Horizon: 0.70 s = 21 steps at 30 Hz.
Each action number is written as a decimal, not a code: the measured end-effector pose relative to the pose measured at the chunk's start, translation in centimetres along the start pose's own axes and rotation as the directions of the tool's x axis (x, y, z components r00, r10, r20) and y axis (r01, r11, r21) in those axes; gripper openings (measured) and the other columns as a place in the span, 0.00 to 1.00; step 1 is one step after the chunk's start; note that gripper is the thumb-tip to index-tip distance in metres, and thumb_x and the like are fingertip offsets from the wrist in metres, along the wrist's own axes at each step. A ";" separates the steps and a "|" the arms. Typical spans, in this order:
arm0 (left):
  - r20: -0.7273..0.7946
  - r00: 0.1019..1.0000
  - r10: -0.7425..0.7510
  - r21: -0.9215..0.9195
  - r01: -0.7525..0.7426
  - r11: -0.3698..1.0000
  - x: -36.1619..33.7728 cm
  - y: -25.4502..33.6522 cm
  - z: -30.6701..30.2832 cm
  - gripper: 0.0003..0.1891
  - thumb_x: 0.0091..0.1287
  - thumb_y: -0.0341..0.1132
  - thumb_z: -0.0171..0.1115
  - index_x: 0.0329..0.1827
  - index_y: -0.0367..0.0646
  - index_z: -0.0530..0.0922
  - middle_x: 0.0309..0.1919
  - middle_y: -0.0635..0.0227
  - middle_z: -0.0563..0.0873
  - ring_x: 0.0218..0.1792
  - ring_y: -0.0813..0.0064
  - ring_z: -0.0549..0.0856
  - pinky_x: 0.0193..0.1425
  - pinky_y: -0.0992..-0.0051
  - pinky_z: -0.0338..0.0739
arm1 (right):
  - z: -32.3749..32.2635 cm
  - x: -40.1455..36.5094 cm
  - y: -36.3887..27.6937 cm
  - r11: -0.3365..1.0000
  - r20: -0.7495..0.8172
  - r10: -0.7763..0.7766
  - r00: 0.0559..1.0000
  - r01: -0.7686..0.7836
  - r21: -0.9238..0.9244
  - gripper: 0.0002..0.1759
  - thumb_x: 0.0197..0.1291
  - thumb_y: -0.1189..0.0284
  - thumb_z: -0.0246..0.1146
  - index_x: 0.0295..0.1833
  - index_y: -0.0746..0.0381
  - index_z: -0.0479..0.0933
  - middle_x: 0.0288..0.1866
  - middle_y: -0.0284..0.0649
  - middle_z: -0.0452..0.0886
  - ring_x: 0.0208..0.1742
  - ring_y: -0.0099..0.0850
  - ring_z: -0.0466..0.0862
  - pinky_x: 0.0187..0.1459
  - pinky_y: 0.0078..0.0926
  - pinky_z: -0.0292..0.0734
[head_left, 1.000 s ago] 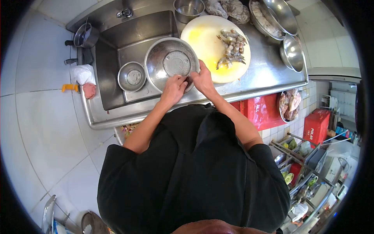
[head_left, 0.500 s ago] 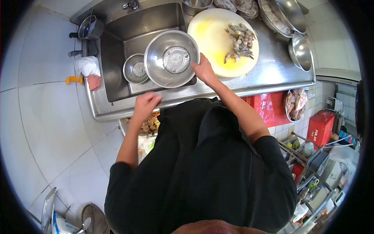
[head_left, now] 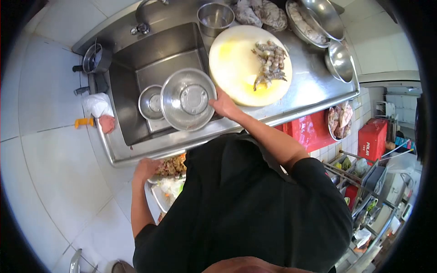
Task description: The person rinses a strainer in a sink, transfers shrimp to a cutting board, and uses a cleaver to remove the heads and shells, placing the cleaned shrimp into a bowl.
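Note:
My right hand (head_left: 223,103) grips the rim of a perforated metal colander (head_left: 173,86), thumb and fingers pinched on its right side. The colander is tilted over the front right of the steel sink (head_left: 120,86). Beside it in the sink rests a smaller metal bowl (head_left: 144,101). Below the sink's front edge, my left hand (head_left: 145,169) is at the left rim of a container of food scraps (head_left: 172,166); its fingers are partly hidden, and I cannot tell if they grip it. Several raw shrimp (head_left: 271,63) lie on a round white cutting board (head_left: 232,68) right of the sink.
A metal pot (head_left: 215,17) stands behind the board, near plastic bags (head_left: 261,13). Metal bowls (head_left: 340,61) sit at the counter's right end. A white bag (head_left: 98,105) and a yellow handle (head_left: 83,122) lie left of the sink. A red crate (head_left: 309,129) stands below the counter.
My left hand has moved from the sink's front edge down and left to the scraps container. The right hand keeps hold of the colander. The whole view has shifted and turned slightly.

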<state>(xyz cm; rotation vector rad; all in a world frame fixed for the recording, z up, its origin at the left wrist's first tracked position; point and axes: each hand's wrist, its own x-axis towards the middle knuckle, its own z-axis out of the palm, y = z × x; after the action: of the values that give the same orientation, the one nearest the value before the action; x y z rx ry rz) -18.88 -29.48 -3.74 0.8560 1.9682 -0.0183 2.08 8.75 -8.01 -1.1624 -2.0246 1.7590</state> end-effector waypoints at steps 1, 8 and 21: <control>-0.155 0.981 -0.119 0.016 0.123 0.992 0.3 2.5 -2.8 0.21 0.69 0.56 0.68 0.43 0.46 0.91 0.34 0.50 0.91 0.44 0.46 0.90 0.51 0.50 0.82 | 0.3 0.6 1.6 0.992 -0.012 -0.092 0.996 0.090 -0.083 0.30 0.57 0.71 0.65 0.64 0.76 0.75 0.54 0.67 0.84 0.61 0.56 0.85 0.66 0.43 0.76; -0.388 0.917 -0.088 -0.528 -0.143 0.837 18.2 2.6 -13.8 0.24 0.70 0.54 0.67 0.44 0.38 0.91 0.44 0.51 0.92 0.51 0.51 0.89 0.57 0.54 0.81 | -0.7 -0.9 -0.9 0.985 0.093 0.152 0.984 -0.159 0.071 0.30 0.58 0.71 0.64 0.65 0.75 0.74 0.52 0.64 0.85 0.56 0.52 0.86 0.62 0.44 0.79; -0.690 0.721 -0.052 -0.068 0.007 0.998 38.6 9.3 -32.9 0.39 0.71 0.71 0.57 0.65 0.43 0.84 0.62 0.45 0.86 0.63 0.39 0.84 0.69 0.51 0.77 | -0.2 0.4 -1.3 0.981 0.091 0.173 0.981 -0.164 -0.105 0.34 0.58 0.69 0.65 0.69 0.75 0.71 0.62 0.66 0.82 0.66 0.56 0.82 0.68 0.44 0.75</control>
<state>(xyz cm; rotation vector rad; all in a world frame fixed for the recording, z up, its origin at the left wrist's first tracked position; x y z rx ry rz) -50.23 10.48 -12.74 0.8620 2.6704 0.4034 1.41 9.24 -6.89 -1.3369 -2.1478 1.8492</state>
